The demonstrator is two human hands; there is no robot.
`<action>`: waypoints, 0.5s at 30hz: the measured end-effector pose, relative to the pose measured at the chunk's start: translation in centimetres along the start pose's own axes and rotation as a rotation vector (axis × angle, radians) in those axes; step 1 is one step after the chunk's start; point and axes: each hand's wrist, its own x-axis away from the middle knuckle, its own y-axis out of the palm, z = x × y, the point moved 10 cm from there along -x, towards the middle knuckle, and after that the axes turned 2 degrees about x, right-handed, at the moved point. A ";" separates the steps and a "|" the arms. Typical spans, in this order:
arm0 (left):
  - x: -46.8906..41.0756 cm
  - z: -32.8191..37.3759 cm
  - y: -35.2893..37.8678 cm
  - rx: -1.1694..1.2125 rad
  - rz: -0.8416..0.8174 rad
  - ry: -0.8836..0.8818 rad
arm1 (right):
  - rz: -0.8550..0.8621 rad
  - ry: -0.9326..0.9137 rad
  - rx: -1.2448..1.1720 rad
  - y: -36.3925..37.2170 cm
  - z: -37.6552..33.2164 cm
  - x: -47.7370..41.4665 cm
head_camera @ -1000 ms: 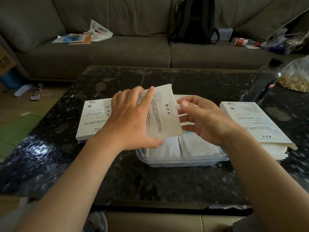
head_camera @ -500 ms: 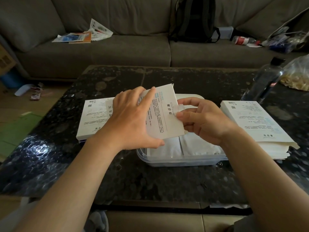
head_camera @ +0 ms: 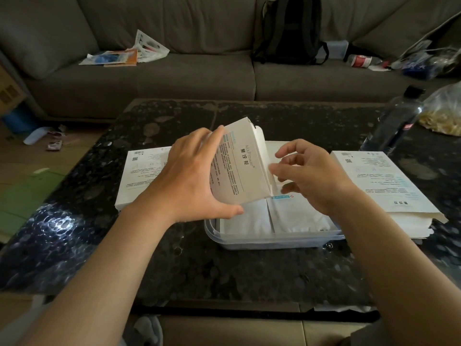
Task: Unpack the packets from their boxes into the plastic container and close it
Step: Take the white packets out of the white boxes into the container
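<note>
Held box: since half a second ago the white box (head_camera: pixel 237 168) has swung more upright and its far end flap now stands open; the right hand has let go of the flap it was pinching.
Left hand: the left hand (head_camera: pixel 189 181) has its grip closed round the box, fingers along the upper edge and thumb under the lower corner, holding it tilted above the left part of the plastic container.
Right hand: the right hand (head_camera: pixel 309 176) hovers at the box's open side, its grip slack with fingers spread and loosely curled. It holds nothing; whether a fingertip touches the white edge showing there cannot be told.
Plastic container: the clear plastic container (head_camera: pixel 274 239) sits lidless on the worktop (head_camera: pixel 224 275), just below both hands.
Packets: white packets (head_camera: pixel 249 221) lie flat inside the container, in two rows side by side.
Other boxes: one flat box (head_camera: pixel 139 176) lies on the worktop left of the container, partly behind the left hand. A stack of boxes (head_camera: pixel 389 188) lies to the right.
Far right: a dark bottle (head_camera: pixel 396 121) stands by a clear bag (head_camera: pixel 446 113).
Behind: a backpack (head_camera: pixel 289 28) rests on the sofa (head_camera: pixel 174 78).
</note>
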 end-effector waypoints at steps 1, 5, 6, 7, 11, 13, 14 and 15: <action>0.0 0.0 0.0 -0.001 -0.001 -0.001 | 0.046 -0.052 0.091 -0.3 -0.6 0.1; 0.0 0.1 0.1 -0.013 -0.004 0.000 | 0.111 -0.219 0.390 0.1 -2.6 0.6; 0.0 0.1 0.2 -0.014 -0.001 -0.001 | 0.105 -0.233 0.439 0.3 -2.8 0.6; -0.1 0.2 0.2 -0.015 0.001 0.000 | 0.089 -0.239 0.465 0.6 -2.9 0.7; -0.1 0.3 0.3 -0.036 0.014 0.018 | -0.047 -0.166 0.265 1.8 -2.2 0.8; -0.2 0.4 0.3 -0.043 0.016 0.024 | -0.103 -0.102 0.126 2.2 -1.8 0.9; -0.2 0.5 0.4 -0.045 0.017 0.029 | -0.118 -0.098 0.098 2.3 -1.8 1.0; -0.2 0.5 0.4 -0.049 0.020 0.035 | -0.128 -0.098 0.076 2.4 -1.8 1.1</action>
